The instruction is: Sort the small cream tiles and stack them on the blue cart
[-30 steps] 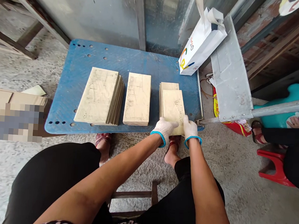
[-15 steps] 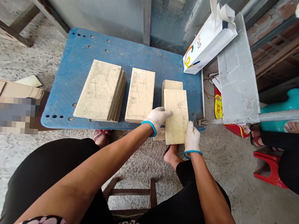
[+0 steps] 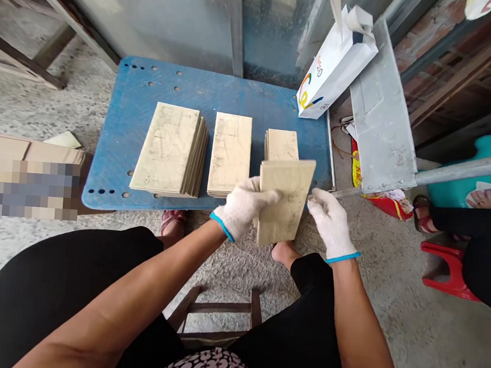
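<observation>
Both hands, in white knit work gloves with blue cuffs, are working just above the near edge of a blue perforated metal table [image 3: 218,87]. The left hand [image 3: 244,206] is closed on the left edge of a cream ceramic tile [image 3: 285,201], gripping it between thumb and fingers. The right hand [image 3: 330,226] is standing open, with its fingertips [image 3: 314,197] just beside the tile's right edge; contact cannot be confirmed from this view.

The tile is being held tilted and clear of the tabletop, with its upper end overlapping the near end of the right-hand stack of tiles [image 3: 279,144]. Two further stacks are resting on the table: a taller left stack [image 3: 166,147] and a lower middle stack [image 3: 229,155], standing apart from each other.

A galvanized sheet-metal chute [image 3: 380,115] is standing beyond the table's right side, and a cardboard box [image 3: 8,150], partly obscured by pixelation, is lying at its left. A white paper bag [image 3: 335,67] is resting at the far right corner. A seated person's black-clad leg [image 3: 486,262] is showing at right, beside a red plastic stool [image 3: 453,271].
</observation>
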A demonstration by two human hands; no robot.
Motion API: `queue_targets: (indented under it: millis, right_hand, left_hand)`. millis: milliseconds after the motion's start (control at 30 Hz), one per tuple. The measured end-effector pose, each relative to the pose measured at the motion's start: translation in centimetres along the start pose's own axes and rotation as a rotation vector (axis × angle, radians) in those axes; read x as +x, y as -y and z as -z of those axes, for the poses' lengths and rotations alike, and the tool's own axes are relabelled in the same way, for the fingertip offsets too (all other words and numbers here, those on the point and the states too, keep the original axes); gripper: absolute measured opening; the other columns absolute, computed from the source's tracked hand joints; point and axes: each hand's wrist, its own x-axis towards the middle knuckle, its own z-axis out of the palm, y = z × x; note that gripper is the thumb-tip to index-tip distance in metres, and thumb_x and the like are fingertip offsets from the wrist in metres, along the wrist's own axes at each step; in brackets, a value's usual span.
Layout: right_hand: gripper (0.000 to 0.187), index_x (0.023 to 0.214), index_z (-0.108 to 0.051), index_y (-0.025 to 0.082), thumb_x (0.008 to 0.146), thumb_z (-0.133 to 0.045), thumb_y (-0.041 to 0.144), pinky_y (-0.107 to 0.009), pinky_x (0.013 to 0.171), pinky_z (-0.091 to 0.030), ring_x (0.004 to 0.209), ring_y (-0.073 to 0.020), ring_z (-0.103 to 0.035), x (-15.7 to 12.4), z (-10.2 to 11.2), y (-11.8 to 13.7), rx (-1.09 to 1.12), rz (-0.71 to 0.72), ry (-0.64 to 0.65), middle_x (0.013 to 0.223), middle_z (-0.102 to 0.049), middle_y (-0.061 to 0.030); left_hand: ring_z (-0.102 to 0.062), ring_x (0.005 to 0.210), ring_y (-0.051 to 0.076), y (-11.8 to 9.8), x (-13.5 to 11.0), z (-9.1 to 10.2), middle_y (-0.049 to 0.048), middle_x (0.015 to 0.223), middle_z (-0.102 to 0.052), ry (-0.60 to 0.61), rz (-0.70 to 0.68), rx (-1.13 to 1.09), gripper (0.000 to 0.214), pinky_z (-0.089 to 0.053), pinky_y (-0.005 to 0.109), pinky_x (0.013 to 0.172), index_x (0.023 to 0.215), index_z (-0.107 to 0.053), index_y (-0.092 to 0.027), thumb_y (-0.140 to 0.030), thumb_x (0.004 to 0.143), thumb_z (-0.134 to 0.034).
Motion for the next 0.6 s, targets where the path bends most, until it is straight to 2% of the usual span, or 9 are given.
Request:
queue_targets:
  millis: [67,133,267,367,433,600]
  right_hand:
    - [0.043,0.114,-0.064,0.02,0.078,-0.066,0.044,-0.034,0.089,-0.05,0.104,-0.0226,-0.063,-0.1,0.7,0.8,0.032,0.026,0.117,0.11,-0.07,-0.0071]
    - [0.034,0.107,-0.067,0.02,0.078,-0.067,0.037,-0.032,0.086,-0.051,0.1,-0.0211,-0.064,-0.3,1.4,1.1,-0.023,0.011,0.279,0.106,-0.071,-0.0048]
    - [0.02,0.093,-0.068,0.018,0.075,-0.065,0.026,-0.027,0.068,-0.05,0.074,-0.0163,-0.063,-0.7,1.8,-0.4,-0.16,-0.149,0.519,0.085,-0.071,-0.0005]
    - [0.019,0.09,-0.069,0.018,0.072,-0.067,0.023,-0.028,0.072,-0.05,0.077,-0.0173,-0.064,-1.1,0.8,-3.1,-0.192,-0.184,0.576,0.084,-0.071,-0.0002]
    - [0.016,0.087,-0.07,0.019,0.071,-0.068,0.02,-0.03,0.079,-0.05,0.082,-0.0191,-0.065,-1.3,-0.2,-5.0,-0.261,-0.162,0.594,0.086,-0.072,-0.0005]
    - [0.022,0.091,-0.072,0.022,0.072,-0.066,0.011,-0.032,0.09,-0.049,0.092,-0.0209,-0.067,-1.1,-3.3,-8.5,-0.46,-0.109,0.564,0.093,-0.073,-0.0011]
  left_hand:
    - [-0.066,0.074,0.02,1.7,-1.7,0.2,0.0067,0.083,-0.073,-0.007,0.047,0.104,0.04,-0.056,0.034,0.073,0.099,-0.071,-0.011,-0.024,0.062,-0.079]
    - [-0.066,0.075,0.02,3.9,-3.0,0.6,0.0056,0.083,-0.073,0.013,0.059,0.187,0.038,-0.056,0.035,0.074,0.098,-0.072,-0.013,-0.029,0.064,-0.077]
    - [-0.067,0.089,0.025,8.7,-4.5,2.2,0.0062,0.094,-0.074,0.06,0.013,0.329,0.038,-0.054,0.039,0.088,0.103,-0.073,-0.017,-0.037,0.071,-0.073]
    - [-0.063,0.107,0.025,11.8,-5.0,3.6,0.0054,0.113,-0.071,0.056,-0.011,0.439,0.043,-0.048,0.037,0.099,0.119,-0.067,-0.02,-0.037,0.079,-0.063]
    - [-0.061,0.113,0.022,13.2,-5.1,4.6,0.0045,0.12,-0.068,0.053,0.019,0.603,0.045,-0.045,0.033,0.104,0.126,-0.063,-0.021,-0.033,0.083,-0.058]
    - [-0.059,0.119,0.019,14.5,-3.9,6.3,-0.0002,0.133,-0.061,0.016,0.249,1.025,0.05,-0.045,0.029,0.103,0.138,-0.053,-0.03,-0.023,0.088,-0.051]
